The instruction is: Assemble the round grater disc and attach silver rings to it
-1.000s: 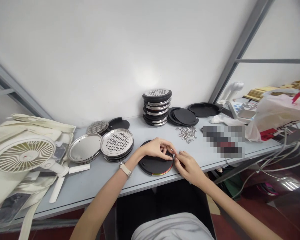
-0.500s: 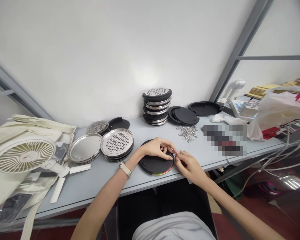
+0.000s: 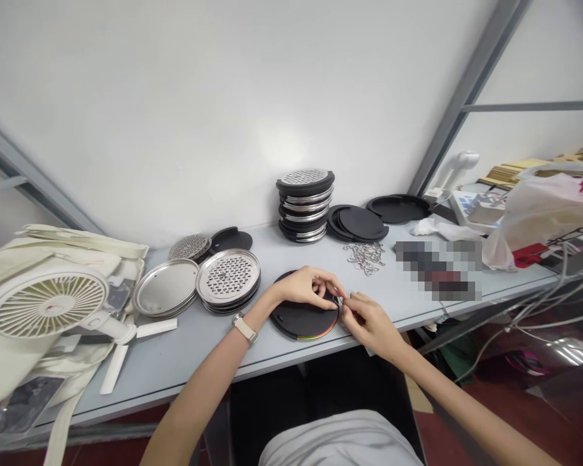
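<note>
A round black disc [image 3: 304,318] with a coloured strip along its front rim lies on the table in front of me. My left hand [image 3: 311,289] arches over it from the left, thumb and fingers closed near its right edge. A small shiny metal piece [image 3: 338,300] shows between the fingertips; its exact kind is too small to tell. From the right, my right hand [image 3: 369,321] meets it in a pinch at the same spot, its fingertips almost touching the left ones. A pile of small metal wire clips [image 3: 364,257] lies just behind the hands.
Perforated metal discs [image 3: 227,277] and plain metal discs [image 3: 166,290] are stacked on the left. A tall stack [image 3: 305,207] of discs stands by the wall, beside black round trays [image 3: 359,224]. A white fan [image 3: 53,304] is at far left, a plastic bag [image 3: 544,207] at right.
The view has shifted very slightly. Both hands stay at the right edge of the black disc, with hardly any visible movement of the fingers.
</note>
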Demonstrator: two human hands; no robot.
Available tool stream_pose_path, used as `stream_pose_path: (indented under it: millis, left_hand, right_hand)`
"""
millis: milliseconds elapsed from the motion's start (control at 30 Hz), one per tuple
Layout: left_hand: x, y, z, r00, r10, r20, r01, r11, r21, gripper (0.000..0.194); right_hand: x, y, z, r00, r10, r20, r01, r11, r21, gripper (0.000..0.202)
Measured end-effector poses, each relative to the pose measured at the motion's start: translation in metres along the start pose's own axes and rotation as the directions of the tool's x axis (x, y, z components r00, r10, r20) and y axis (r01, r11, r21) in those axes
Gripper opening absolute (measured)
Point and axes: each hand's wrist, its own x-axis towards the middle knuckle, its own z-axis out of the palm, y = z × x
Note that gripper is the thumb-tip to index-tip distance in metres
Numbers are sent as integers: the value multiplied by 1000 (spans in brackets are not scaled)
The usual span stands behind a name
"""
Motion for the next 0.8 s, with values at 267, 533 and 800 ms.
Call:
stream_pose_path:
  millis: [267,533,800]
  left_hand:
    - [1,-4,0,1000,19,3,-19,1000,8,35]
    - [1,-2,-1,1000,28,13,-28,1000,3,35]
    - [0,-2,0,1000,22,8,-22,1000,13,37]
  right_hand:
    - [0,-1,-6,999,-27,43,26,999,24,30]
    - [1,1,-5,999,-18,36,16,999,39,32]
    - [-1,2,-4,999,-13,35,11,999,44,31]
